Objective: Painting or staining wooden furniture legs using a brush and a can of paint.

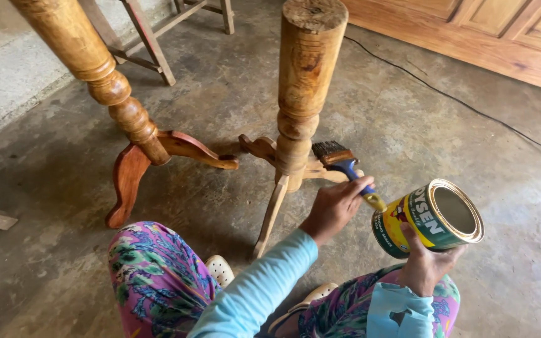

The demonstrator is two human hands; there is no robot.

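A: Which step are you at now?

B: I judge it as the brushing step. Your left hand (333,209) is closed around the blue handle of the paintbrush (344,166), and the dark bristles are touching the lower part of the nearer turned wooden pedestal (302,87), just above its spread feet.

A: And your other hand?

B: Your right hand (424,263) is clamped on the underside of the open tin can (430,218), which is tilted with its mouth turned away from the pedestal. The can is in the air, to the right of the pedestal and near the end of the brush handle.

A: What does the next move need?

B: I think you need a steady stroke along the turned rings, and the can must stay level enough so nothing spills. I cannot see how much is inside.

A: Anything else near?

B: A second pedestal (117,94) leans to the left of the first one, and a black cable (458,100) lies on the concrete floor (377,112) behind it.
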